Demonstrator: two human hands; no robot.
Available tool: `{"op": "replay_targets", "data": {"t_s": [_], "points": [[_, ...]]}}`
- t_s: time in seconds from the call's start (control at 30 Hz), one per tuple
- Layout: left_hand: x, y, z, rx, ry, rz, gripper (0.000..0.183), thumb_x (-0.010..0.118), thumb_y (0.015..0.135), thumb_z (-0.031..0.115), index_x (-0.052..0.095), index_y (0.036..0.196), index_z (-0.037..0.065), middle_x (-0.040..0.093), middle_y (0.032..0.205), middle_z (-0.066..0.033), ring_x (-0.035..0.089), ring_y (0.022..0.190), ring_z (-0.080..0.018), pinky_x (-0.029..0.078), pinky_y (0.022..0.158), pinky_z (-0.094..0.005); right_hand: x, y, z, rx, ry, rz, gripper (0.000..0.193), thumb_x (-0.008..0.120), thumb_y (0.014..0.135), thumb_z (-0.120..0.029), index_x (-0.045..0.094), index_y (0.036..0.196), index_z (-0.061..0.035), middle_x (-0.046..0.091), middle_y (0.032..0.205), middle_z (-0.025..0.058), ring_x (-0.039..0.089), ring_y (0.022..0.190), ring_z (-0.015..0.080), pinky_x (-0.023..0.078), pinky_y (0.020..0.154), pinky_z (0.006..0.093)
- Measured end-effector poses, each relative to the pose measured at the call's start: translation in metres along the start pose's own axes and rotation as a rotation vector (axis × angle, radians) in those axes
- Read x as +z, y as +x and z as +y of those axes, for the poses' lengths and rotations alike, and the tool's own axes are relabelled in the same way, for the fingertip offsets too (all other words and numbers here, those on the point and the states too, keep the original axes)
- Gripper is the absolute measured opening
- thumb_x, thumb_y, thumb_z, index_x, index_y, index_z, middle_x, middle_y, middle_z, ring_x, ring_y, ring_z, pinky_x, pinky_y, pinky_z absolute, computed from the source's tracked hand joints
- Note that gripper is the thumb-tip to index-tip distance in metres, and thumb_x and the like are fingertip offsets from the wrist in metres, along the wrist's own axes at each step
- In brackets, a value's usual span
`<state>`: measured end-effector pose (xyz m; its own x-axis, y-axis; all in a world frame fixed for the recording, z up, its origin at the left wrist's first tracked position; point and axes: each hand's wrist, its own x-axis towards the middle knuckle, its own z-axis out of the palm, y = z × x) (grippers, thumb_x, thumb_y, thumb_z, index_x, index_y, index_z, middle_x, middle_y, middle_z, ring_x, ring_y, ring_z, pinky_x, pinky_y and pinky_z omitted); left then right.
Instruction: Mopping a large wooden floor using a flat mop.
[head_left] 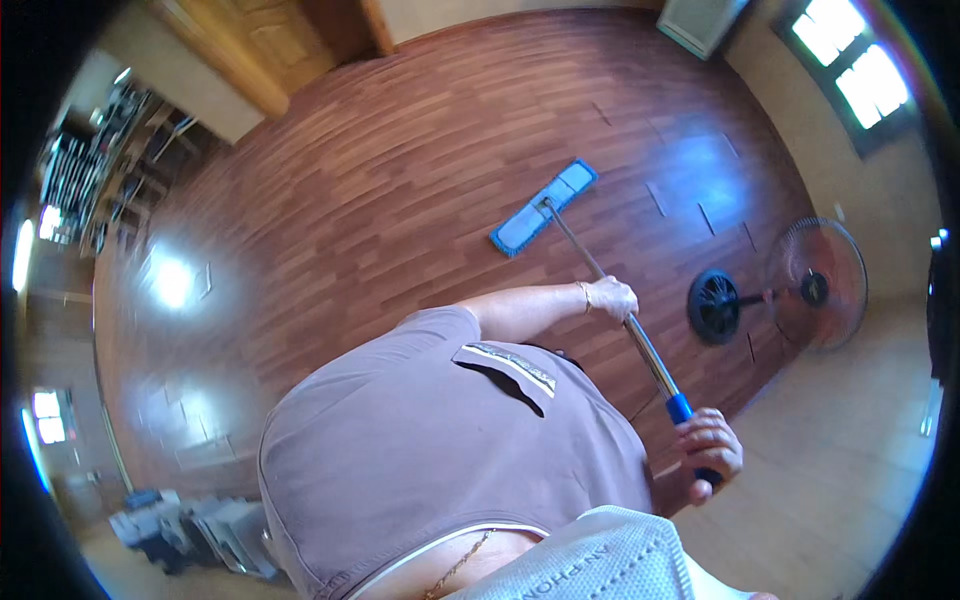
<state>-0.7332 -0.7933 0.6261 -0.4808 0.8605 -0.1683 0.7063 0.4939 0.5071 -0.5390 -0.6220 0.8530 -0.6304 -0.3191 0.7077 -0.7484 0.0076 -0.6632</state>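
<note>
A flat mop (520,228) with a light blue, fringed pad lies on the wooden floor ahead of me. Its metal pole slants back toward my right side. My left hand (610,298), with a bracelet at the wrist, is closed around the middle of the pole. Farther up, my right hand (710,450) wraps the dark end of the handle, just past a blue collar (679,408). The pad rests flat on the boards, at an angle.
A standing fan (815,288) with a round black base (715,306) is on the right, near the wall. Ahead are a wooden door (280,40) and a white cabinet-like box (700,25). Cluttered shelves (110,160) line the far left; grey equipment (205,530) stands at lower left.
</note>
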Motion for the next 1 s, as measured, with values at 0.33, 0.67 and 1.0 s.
{"op": "replay_targets", "data": {"t_s": [0.33,0.67,1.0], "points": [[-0.024,-0.238,-0.178,-0.455,-0.065,0.176,0.015,0.070,0.073,0.020,0.070,0.087,0.019,0.067,0.090,-0.0066,0.063,0.095,-0.0274,0.051,0.072,-0.0435,0.219,0.100,0.059,0.333,0.233,-0.134,0.014,0.056,0.074,-0.006,0.060,0.064,0.0016,0.060,0.060,0.0110,0.065,0.069,0.0277,0.043,0.098,0.0505],[0.035,-0.433,-0.231,-0.592,0.036,0.612,0.020,0.070,0.062,0.012,0.051,0.065,0.014,0.058,0.067,-0.0079,0.060,0.074,-0.0318,0.047,0.067,-0.0420,0.332,0.124,0.103,0.393,0.534,-0.456,0.014,0.056,0.074,-0.005,0.058,0.061,-0.0003,0.060,0.064,0.0082,0.064,0.077,0.0253,0.038,0.103,0.0503],[0.145,-0.597,-0.195,-0.813,0.058,0.790,0.033,0.076,0.057,0.001,0.044,0.060,0.010,0.048,0.059,-0.0130,0.053,0.058,-0.0305,0.042,0.055,-0.0386,0.432,0.108,0.107,0.295,0.769,-0.801,0.017,0.063,0.082,-0.004,0.061,0.066,-0.0006,0.063,0.069,0.0074,0.066,0.082,0.0238,0.037,0.105,0.0491]]}}
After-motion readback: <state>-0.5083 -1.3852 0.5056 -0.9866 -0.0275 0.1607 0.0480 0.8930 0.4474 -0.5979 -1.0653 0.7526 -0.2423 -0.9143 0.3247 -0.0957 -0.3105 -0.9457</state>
